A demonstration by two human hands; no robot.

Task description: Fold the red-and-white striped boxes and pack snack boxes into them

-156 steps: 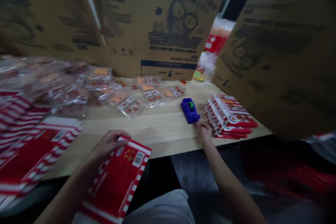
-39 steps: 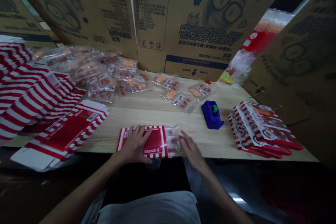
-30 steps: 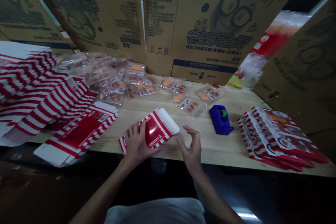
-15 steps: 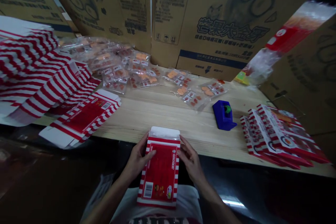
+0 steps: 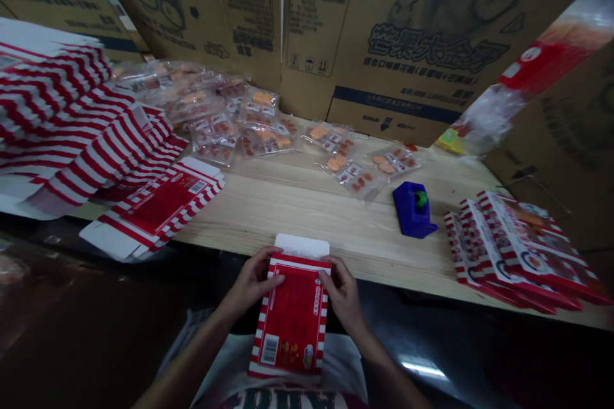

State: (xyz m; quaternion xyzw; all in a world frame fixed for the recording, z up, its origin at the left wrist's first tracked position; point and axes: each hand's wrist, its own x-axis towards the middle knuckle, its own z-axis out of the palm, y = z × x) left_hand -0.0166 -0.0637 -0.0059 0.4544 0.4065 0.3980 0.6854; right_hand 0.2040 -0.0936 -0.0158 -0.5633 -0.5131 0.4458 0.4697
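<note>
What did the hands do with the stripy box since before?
The stripy box came off the table toward the person, turned on end. The right hand, open before, took hold; the left hand kept its grip. Blue dispenser, packets and box stack stayed put.

Cut off left: carton stack (image 5: 43,108); unreadable: box (image 5: 292,313) print.

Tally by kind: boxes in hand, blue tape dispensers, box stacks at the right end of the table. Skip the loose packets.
striped box, held by left hand and right hand: 1
blue tape dispenser: 1
stack of striped boxes at the right: 1
Total: 3
</note>
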